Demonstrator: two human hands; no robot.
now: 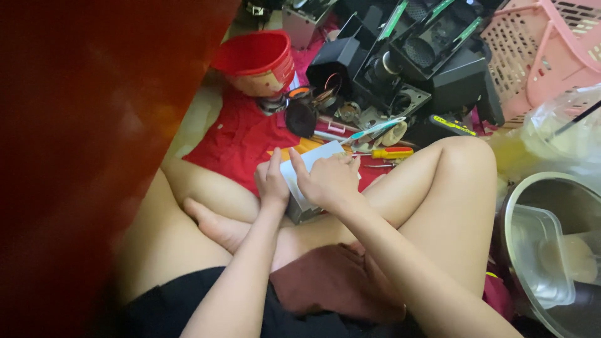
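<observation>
Red cloth (238, 141) floor, small white-topped grey box (305, 178), both hands gripping

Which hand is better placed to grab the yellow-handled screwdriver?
Probably the right hand: it rests on the white box, nearest the screwdriver, while the left hand grips the box's far side.

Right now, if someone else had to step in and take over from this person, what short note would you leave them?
Left hand: gripping the left edge of the small white box, held above the crossed legs.
Right hand: resting over the box's right side and top, fingers curled on it.
Nearby on the red cloth: a yellow-and-red screwdriver, loose speaker parts and black speaker boxes, a red bucket.
Done: the box is in hand.
Left: whether it is opened cannot be told.
</observation>
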